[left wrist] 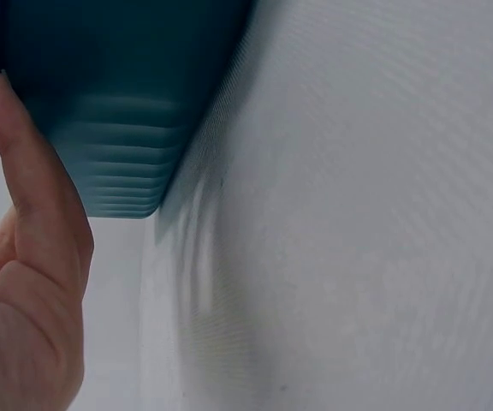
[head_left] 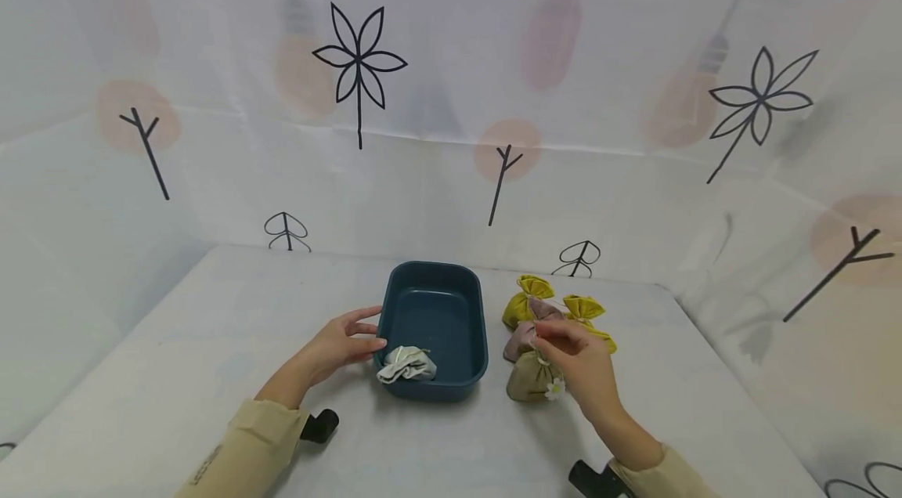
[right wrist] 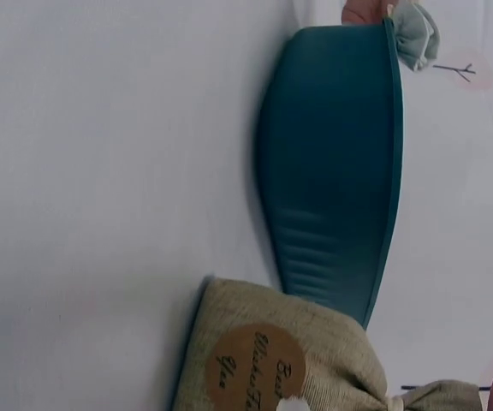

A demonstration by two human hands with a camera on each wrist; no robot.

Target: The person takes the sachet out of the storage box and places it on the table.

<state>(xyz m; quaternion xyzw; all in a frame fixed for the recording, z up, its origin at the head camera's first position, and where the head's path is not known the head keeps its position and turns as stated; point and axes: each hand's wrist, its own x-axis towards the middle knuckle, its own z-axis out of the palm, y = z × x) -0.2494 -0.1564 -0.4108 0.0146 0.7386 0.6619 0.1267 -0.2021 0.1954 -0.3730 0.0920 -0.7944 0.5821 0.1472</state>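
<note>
My left hand [head_left: 345, 341] touches the left rim of a dark teal plastic tub [head_left: 461, 330], fingers spread and fairly straight. In the left wrist view, a fingertip rests against the tub's outer edge. A pale grey-green cloth pouch [head_left: 407, 365] lies in the tub's near left corner. Just above an olive-brown drawstring pouch [head_left: 528, 379], my right hand [head_left: 585, 361] reaches with thumb and fingers bent. The right wrist view shows a small gap between a fingertip and this pouch's gathered top. The pouch [right wrist: 332, 342] has a round printed label and a white flower.
Behind the olive-brown pouch sit a mauve pouch [head_left: 520, 341] and two yellow pouches, one at the back [head_left: 517, 310] and one [head_left: 583, 306] partly behind my right hand. Everything stands on a white-covered table [head_left: 423, 451]. A patterned cloth backdrop [head_left: 437, 193] rises at the far edge.
</note>
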